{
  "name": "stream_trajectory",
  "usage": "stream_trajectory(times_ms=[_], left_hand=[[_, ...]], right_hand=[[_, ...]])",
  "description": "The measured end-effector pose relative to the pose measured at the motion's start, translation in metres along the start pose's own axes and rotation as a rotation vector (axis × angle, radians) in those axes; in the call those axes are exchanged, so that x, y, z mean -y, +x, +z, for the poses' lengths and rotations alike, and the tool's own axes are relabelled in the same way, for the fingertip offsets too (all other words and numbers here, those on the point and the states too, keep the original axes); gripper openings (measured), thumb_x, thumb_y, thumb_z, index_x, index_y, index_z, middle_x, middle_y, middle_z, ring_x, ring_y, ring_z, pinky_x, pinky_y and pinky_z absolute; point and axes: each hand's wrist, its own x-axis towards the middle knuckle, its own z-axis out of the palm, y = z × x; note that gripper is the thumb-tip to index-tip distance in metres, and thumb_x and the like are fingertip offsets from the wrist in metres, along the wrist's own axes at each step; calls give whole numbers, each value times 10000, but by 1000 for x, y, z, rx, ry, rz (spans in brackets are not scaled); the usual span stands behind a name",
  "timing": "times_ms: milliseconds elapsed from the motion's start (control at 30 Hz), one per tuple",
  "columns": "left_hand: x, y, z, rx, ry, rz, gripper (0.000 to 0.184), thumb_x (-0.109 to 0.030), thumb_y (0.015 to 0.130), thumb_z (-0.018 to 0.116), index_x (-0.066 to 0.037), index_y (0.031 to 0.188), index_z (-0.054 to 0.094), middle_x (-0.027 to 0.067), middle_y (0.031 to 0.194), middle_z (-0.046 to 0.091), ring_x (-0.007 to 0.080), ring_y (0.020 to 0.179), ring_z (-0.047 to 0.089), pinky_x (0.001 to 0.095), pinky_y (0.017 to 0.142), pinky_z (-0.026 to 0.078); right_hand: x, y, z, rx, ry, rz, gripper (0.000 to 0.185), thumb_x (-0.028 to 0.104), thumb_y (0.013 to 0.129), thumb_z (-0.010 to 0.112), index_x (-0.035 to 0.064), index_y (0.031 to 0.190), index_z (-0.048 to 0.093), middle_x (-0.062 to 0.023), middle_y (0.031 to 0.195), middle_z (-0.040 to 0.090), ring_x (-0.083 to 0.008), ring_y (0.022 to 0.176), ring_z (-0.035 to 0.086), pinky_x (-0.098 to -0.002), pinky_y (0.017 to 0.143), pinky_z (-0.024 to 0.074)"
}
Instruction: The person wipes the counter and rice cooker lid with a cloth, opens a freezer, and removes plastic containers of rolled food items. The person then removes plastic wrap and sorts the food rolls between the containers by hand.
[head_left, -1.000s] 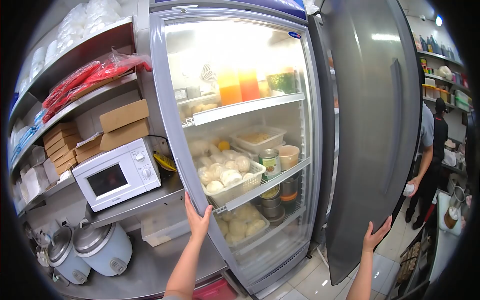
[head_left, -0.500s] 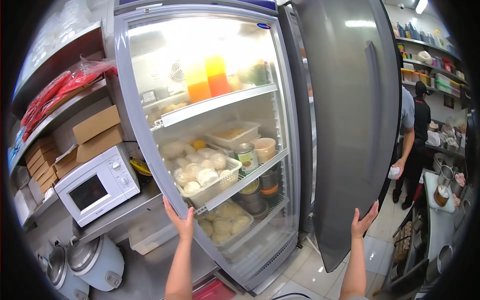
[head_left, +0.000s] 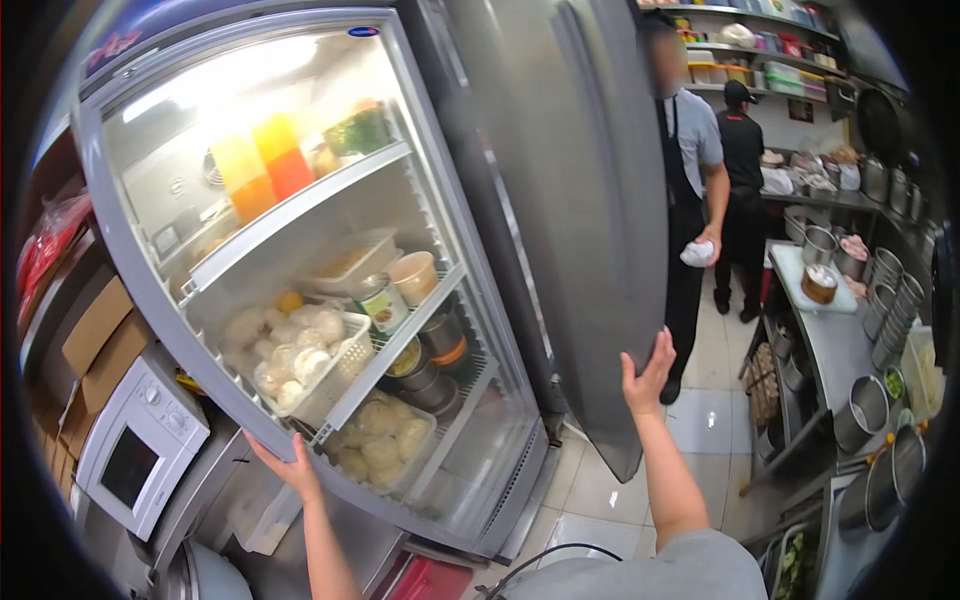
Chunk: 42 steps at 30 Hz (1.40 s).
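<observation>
Along the lower left edge of the glass-front fridge (head_left: 457, 215), I saw through my head camera the left hand (head_left: 284, 466) laid on the frame, its thumb apart from its fingers. The right hand (head_left: 648, 370) was spread against the outer edge of one grey door (head_left: 590, 250), which stood to the right of this fridge. Behind the glass I counted two tall coloured containers (head_left: 280, 160) above, and on the middle level one tin (head_left: 382, 302), one tub (head_left: 413, 278) and one white basket (head_left: 345, 370); its round pieces overlapped too much for counting. At the left, one microwave (head_left: 145, 440) was near the frame, so the room was narrow. At the right, tiled floor (head_left: 700, 425) ran between the grey door and the metal table (head_left: 825, 345), but two co-workers (head_left: 741, 150) stood along this passage.
</observation>
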Motion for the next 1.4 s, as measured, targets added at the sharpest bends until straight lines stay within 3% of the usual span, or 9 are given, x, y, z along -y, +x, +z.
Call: stream_trajectory(times_ms=[333,700,933,1400], left_hand=[[26,-3,0,26,9,-57,725,-188,796,624,7,1350,200,181,1391,222,276,1280,236,371,1038,187],[6,-1,0,-1,118,6,691,-221,808,625,33,1326,245,220,1347,295,300,1220,336,374,1015,260],[13,0,-3,24,130,-6,719,-282,808,623,55,1318,244,229,1344,293,306,1204,352,371,1009,275],[0,0,-1,26,103,-32,709,-291,821,606,58,1317,239,237,1336,295,308,1189,369,375,989,305]], right_hand=[[42,-23,9,-2,33,1,677,208,727,667,66,1291,319,-203,1273,371,-376,1107,397,-464,902,334],[97,-59,28,105,151,-17,654,113,702,666,88,1276,353,-201,1317,314,-411,1121,355,-479,907,327],[131,-70,42,94,176,-26,589,28,707,594,158,1252,414,-161,1325,304,-378,1114,371,-451,868,352],[111,-64,31,110,198,-22,616,46,706,608,153,1273,392,-160,1341,280,-387,1142,346,-458,886,341]])
